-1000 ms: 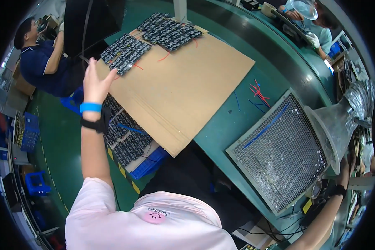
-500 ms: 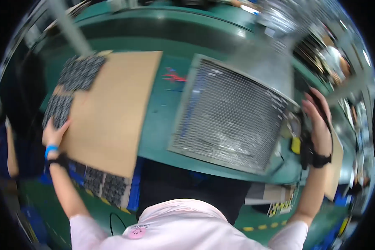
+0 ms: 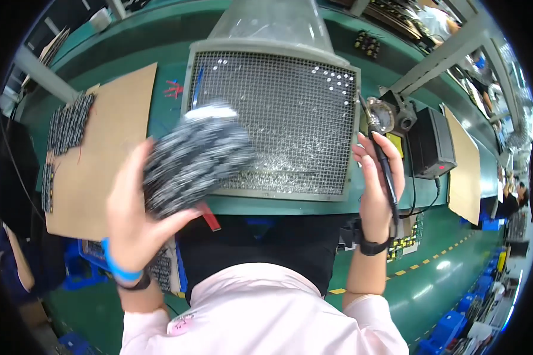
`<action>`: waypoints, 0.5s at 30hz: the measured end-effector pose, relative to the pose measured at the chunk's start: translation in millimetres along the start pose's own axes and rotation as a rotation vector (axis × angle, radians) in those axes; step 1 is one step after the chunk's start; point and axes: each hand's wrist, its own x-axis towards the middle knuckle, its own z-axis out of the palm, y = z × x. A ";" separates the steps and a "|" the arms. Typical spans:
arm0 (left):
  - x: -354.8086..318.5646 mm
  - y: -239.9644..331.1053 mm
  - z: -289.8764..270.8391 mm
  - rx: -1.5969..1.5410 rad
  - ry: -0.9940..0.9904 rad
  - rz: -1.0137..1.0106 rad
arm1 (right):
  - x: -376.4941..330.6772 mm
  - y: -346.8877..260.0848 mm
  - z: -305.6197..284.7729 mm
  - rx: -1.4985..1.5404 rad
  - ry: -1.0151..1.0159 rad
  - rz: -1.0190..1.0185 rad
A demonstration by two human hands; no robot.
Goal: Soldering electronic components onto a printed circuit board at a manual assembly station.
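A: Noticed any change in the last half second?

B: Yep. Back then, just touching the dark circuit panel (image 3: 189,160) on the cardboard sheet (image 3: 115,118), left of the mesh grate (image 3: 266,112). Now gripping it in the left hand (image 3: 130,219), motion-blurred in front of the grate's near-left corner. Can't tell the height, or whether touching the grate.

A: And in the right hand (image 3: 378,183)?

B: Wrapped around a black pen-like tool (image 3: 385,163), maybe a soldering iron, just right of the grate and pointed along its right edge. Means having panel and tool together by the grate, with no spare hand.

A: Got any room?

B: Looks widest over the grate's middle. Mind the white bits (image 3: 339,82) at its far-right corner, though. Tighter right of the grate: a round metal stand (image 3: 380,115), then a black box (image 3: 432,145). Left of the grate, just a narrow strip of counter (image 3: 166,121) with red wires (image 3: 173,90). On its near side, only a thin counter edge. Careful with the red strip (image 3: 210,219) sticking out below the panel, too.
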 end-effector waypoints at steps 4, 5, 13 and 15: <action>61.0 16.0 49.5 0.041 -0.153 0.193 | -14.7 11.2 27.5 0.062 0.063 -0.034; 69.4 12.8 58.0 0.088 -0.177 0.264 | -17.1 11.9 33.4 0.099 0.077 -0.022; 87.7 8.3 81.0 0.081 -0.351 0.361 | -29.7 27.9 37.4 -0.100 0.008 -0.071; 88.2 5.9 83.8 0.056 -0.370 0.353 | -29.3 30.2 37.5 -0.107 0.017 -0.061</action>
